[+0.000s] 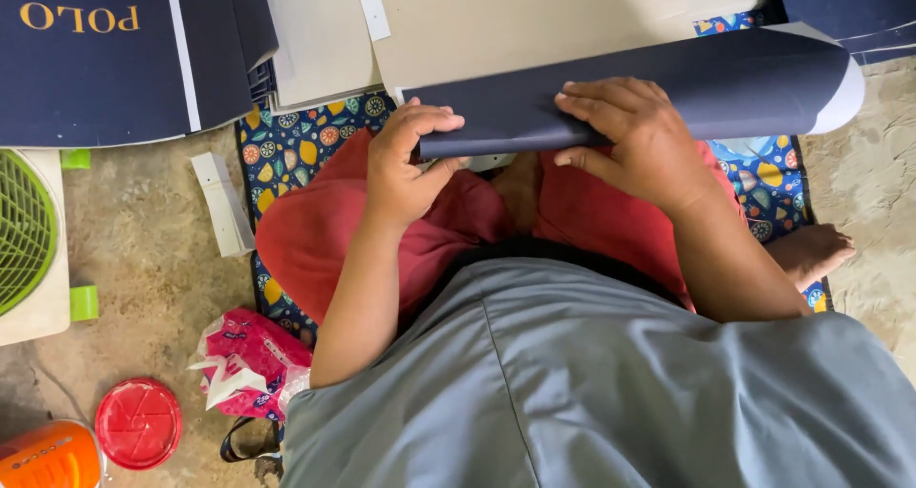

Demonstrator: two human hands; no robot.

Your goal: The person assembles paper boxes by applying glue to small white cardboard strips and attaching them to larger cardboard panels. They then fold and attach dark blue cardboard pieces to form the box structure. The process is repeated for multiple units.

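Over our lap, above the red trousers [315, 230], we hold a dark navy sheet of card [668, 92] that curls over on itself, its white underside showing at the right end. Our left hand [405, 159] has its grip closed on the sheet's left edge, thumb beneath and fingers curled over the top. Our right hand [634, 140] lies flat on the middle of the sheet, fingers spread and pressing down on the fold, not clasped around it. Behind the sheet lies a plain grey board [534, 20], touching it. We sit on a patterned blue mat [296, 140] on the floor. On the floor to our left lie a pink packet [253, 359], a round red lid [138, 423] and a white fan with a green grille [24, 235], all well apart from the hands.
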